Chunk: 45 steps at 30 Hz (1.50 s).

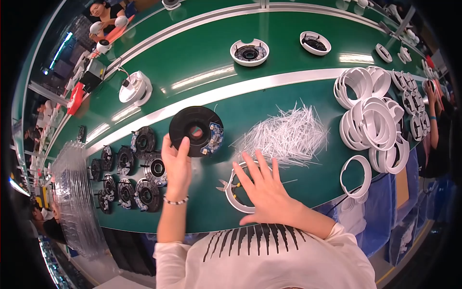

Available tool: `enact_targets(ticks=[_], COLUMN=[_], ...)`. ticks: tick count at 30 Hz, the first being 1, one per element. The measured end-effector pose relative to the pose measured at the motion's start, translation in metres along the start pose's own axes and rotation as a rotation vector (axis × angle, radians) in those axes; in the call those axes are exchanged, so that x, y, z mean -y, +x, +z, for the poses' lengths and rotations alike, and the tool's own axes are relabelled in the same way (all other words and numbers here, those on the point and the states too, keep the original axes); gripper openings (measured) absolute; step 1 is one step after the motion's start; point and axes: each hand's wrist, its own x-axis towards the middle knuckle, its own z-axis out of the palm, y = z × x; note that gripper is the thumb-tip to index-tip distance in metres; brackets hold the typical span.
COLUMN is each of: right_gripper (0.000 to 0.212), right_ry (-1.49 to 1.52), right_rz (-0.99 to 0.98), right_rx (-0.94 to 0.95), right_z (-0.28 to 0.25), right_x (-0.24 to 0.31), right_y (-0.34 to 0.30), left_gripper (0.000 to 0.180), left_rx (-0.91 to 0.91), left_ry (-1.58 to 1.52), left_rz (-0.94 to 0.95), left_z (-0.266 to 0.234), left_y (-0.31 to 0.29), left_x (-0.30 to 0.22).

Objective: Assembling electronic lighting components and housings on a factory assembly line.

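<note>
The left hand (pixel 176 161) grips a black disc (pixel 185 120) by its near edge, thumb pressed on the upper face and fingers under the rim, so the disc is raised above the green table (pixel 269 95). A curved blue circuit board (pixel 213 138) sits on the disc's right side, and a round hole opens at its middle. A beaded bracelet (pixel 176 201) circles that wrist. The right hand (pixel 267 188) is spread wide, palm down and fingers fanned, holding nothing that shows. It lies over a white ring (pixel 240 208) near the table's close edge; whether the palm or fingers actually touch the ring is hard to tell from above. A pair of cutters (pixel 223 186) lies with its metal tips poking past the ring's left side and its yellow-and-black handles inside

Just beyond the right fingertips spreads a loose heap of thin white strips (pixel 291 132). Left of the left forearm, more black discs (pixel 126 191) with blue boards are grouped in rough rows, and outside them stands a stack of clear plastic trays (pixel 74 192). On the right, white rings (pixel 349 126) are piled in overlapping stacks. Past the pale rail (pixel 207 103), two white housings (pixel 264 58) with black insides rest on the far green surface, and a co-worker (pixel 114 13) at upper left holds round white pieces
</note>
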Motion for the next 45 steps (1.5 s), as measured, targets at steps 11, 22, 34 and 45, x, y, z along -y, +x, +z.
enact_targets(ticks=[11,22,34,45], right_gripper=[0.11,0.115,0.117,0.111], right_ry=[0.059,0.442,0.428,0.106], right_rz=[0.043,0.11,-0.011,-0.062], right_rx=[0.005,-0.608,-0.353,-0.425], right_z=[0.015,0.015,0.011,0.017], right_x=[-0.02,-0.031,-0.026,-0.009], right_y=[0.005,0.043,0.04,0.043], left_gripper=[0.033,0.078,0.058,0.09], left_rx=[-0.054,0.392,0.159,0.265], left_ry=[-0.221,0.029,-0.685,-0.586], left_rz=[-0.095,-0.305,-0.78,-0.599], left_z=[0.01,0.029,0.027,0.03], left_y=[-0.026,-0.061,-0.037,-0.044], left_x=[0.025,0.033,0.026,0.019])
